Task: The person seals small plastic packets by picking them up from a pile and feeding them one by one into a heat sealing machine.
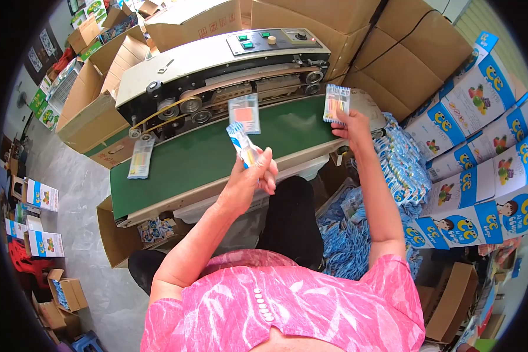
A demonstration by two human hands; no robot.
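Note:
My left hand (254,171) is closed around a small blue-and-white plastic packet (239,141), held tilted above the near part of the green conveyor belt (287,125). My right hand (352,127) pinches another clear packet (337,102) by its lower edge, at the right end of the belt by the sealing machine. Coloured sticks show through its film. A packet with a reddish block inside (244,114) sits at the machine's rollers, beyond my left hand. Farther left, a packet with yellowish contents (141,159) lies on the belt.
The band sealing machine (217,70) runs along the belt's far side, with exposed rollers and green switches. A heap of blue packets (393,164) is piled at right, beside printed blue-and-white cartons (469,117). An open cardboard box (117,234) stands under the belt's left end.

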